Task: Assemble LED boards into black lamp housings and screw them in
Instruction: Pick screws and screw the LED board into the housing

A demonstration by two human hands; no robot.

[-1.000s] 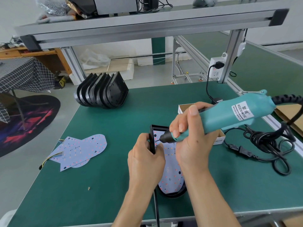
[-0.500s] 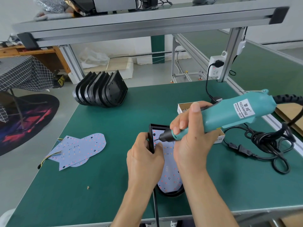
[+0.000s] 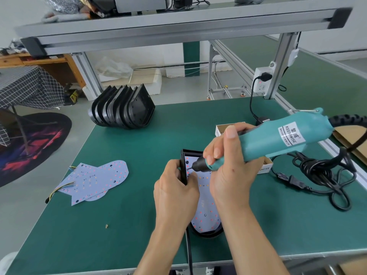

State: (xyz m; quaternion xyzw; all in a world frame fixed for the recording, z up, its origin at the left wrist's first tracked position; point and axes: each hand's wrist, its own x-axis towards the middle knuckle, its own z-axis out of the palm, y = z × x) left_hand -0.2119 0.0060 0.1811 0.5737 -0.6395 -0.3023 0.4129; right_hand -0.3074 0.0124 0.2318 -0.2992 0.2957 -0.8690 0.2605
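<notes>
While the right hand (image 3: pixel 228 165) grips the teal electric screwdriver (image 3: pixel 278 137) with fingers curled round its barrel, the bit (image 3: pixel 190 168) points down and leftward onto the LED board (image 3: pixel 204 211) near that board's far left corner. The board lies inside a black lamp housing (image 3: pixel 183 167), flat on the green bench (image 3: pixel 129 225) beneath both hands. The left hand (image 3: pixel 174 195), just left of the right hand, clamps the housing's left wall between curled fingers and thumb. Well to the left of the left hand lie loose LED boards (image 3: pixel 95 181) with coloured wires. Beyond them, farther from the hands, stands a stack of black housings (image 3: pixel 123 108). Right of the right hand lies a coiled black cable (image 3: pixel 321 175); behind it, a small cardboard box (image 3: pixel 222 130).
</notes>
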